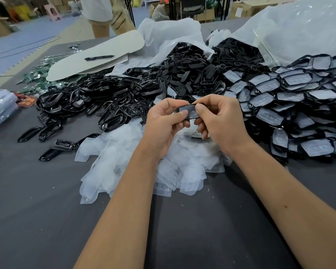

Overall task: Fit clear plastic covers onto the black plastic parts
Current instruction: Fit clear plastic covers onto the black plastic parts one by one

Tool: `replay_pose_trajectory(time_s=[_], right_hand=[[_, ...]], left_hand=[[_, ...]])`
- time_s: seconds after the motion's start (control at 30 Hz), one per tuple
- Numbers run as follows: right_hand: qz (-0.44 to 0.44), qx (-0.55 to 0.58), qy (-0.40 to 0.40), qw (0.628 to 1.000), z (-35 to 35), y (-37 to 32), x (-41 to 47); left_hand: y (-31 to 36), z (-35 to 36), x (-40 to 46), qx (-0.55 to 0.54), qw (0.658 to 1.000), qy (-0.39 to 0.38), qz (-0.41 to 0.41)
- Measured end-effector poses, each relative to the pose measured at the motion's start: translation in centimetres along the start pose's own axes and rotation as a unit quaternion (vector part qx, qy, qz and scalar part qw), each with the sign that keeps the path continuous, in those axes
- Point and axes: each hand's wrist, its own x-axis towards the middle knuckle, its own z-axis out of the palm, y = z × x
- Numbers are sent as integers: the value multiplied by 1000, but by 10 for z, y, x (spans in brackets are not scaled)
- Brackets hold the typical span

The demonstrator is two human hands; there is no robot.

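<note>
Above the table's middle, both hands hold one small black plastic part with a clear cover on its face. My left hand pinches its left end between thumb and fingers. My right hand pinches the right end, thumb on the front. A heap of loose clear covers lies on the dark table just under my hands. Bare black parts are piled behind to the left. Black parts with covers fitted are stacked in a big pile at the right.
A pale card sheet with a black marker on it lies at the back left. Large plastic bags stand at the back right. A packet pile sits at the left edge. A person stands beyond the grey table.
</note>
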Motion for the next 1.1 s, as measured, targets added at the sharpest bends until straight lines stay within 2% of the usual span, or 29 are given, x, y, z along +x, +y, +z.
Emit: replay_pose_trajectory(time_s=[0.1,0.27,0.43,0.5,0.6,0.67,0.77,0.9,1.1], right_hand=[[-18,-15,1,1000,1,1,-2],[-158,-128,-41,978,-2,-2,-5],[-191,-149,7,970,-1,-1,-5],[-167,-111,22,979,0,-1,-4],[-55,13,15,998,0,-3,-1],[36,119,-24,992,-1,-6,-1],[113,194,-62,973,-5,-7,1],[128,228,-76,962,-8,-7,2],[111,222,-62,967,-9,-8,0]], left_hand=[[1,1,-1,3,1000,7,4],[7,-1,1,-81,995,63,-12],[11,1,2,-160,984,49,-57],[11,1,1,-195,979,26,-56],[7,1,1,-129,991,18,-30],[5,2,1,-82,996,27,-21],[6,2,1,-69,997,30,-26],[7,2,0,-58,997,35,-28],[7,3,0,-65,997,37,-25]])
